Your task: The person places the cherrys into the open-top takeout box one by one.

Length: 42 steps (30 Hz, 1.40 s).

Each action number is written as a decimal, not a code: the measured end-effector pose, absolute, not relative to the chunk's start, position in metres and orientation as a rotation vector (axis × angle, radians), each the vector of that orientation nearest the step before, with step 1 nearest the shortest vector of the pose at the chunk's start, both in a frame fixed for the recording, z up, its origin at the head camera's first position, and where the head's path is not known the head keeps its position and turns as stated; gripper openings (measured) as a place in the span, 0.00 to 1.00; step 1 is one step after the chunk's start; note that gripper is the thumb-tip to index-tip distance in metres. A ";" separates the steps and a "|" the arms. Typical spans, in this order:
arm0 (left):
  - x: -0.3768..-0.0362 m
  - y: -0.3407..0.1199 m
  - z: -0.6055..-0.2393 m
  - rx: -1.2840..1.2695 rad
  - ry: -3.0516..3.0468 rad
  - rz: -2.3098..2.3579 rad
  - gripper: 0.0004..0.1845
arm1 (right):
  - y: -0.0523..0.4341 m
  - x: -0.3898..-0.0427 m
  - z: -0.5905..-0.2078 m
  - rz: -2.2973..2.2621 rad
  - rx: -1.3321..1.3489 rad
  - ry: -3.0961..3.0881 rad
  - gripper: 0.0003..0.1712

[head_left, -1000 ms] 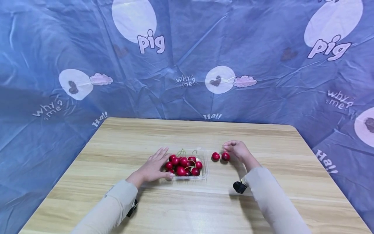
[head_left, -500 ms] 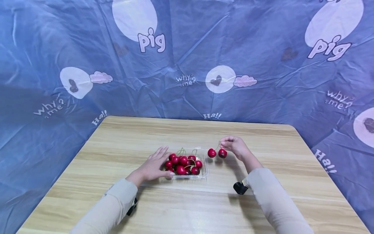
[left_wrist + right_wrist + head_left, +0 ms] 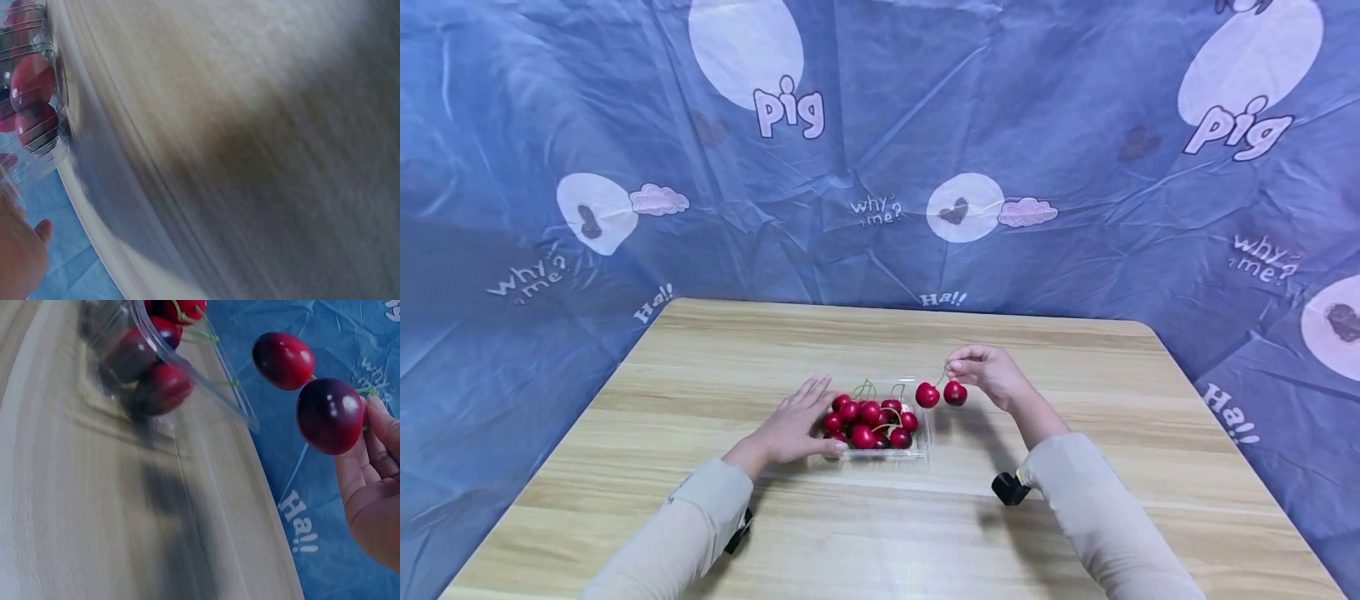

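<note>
My right hand [image 3: 988,375] pinches the green stems of a pair of red cherries [image 3: 331,417], which hang just beyond the right edge of a clear plastic box. Several dark red cherries [image 3: 863,436] with green stems fill that clear plastic box [image 3: 922,450]. At the box's left end rests my left hand [image 3: 793,425], its fingers straight and spread along the side and the thumb at the near corner. In the left wrist view only part of the left hand [image 3: 22,250] shows beside the box wall.
The box stands on a light wooden table [image 3: 850,525]. A blue printed cloth [image 3: 865,150] hangs behind the table's far edge. A small black camera [image 3: 1010,489] sits under the right sleeve, another [image 3: 739,533] under the left.
My right hand has lifted the pair of cherries off the table and carried them left, up to the box's right edge. The left hand has stayed at the box.
</note>
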State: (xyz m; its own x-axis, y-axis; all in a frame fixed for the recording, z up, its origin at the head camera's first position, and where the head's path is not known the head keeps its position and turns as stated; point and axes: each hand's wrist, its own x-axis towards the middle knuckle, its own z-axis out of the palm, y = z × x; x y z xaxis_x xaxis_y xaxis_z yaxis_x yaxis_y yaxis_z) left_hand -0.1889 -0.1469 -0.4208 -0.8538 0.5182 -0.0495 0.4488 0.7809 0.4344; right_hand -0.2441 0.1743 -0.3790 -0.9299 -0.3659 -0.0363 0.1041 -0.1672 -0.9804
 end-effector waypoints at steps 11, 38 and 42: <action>-0.188 -0.148 -0.420 0.786 2.809 0.601 0.50 | 0.152 -0.236 -0.382 -2.045 -0.364 1.785 0.15; -0.187 -0.149 -0.421 0.787 2.805 0.612 0.50 | 0.122 -0.231 -0.403 -1.900 -0.341 1.843 0.08; -0.188 -0.150 -0.421 0.788 2.811 0.608 0.50 | 0.117 -0.234 -0.403 -1.839 -0.324 1.905 0.04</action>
State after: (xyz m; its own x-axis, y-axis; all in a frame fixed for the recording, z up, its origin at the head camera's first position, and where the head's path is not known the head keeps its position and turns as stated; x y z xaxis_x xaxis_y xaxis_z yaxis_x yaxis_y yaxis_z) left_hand -0.1878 -0.1496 -0.4214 -0.8485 0.5274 -0.0432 0.4625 0.7788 0.4238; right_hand -0.2335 0.1174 -0.4032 -0.8620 -0.4786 -0.1673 0.1504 0.0738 -0.9859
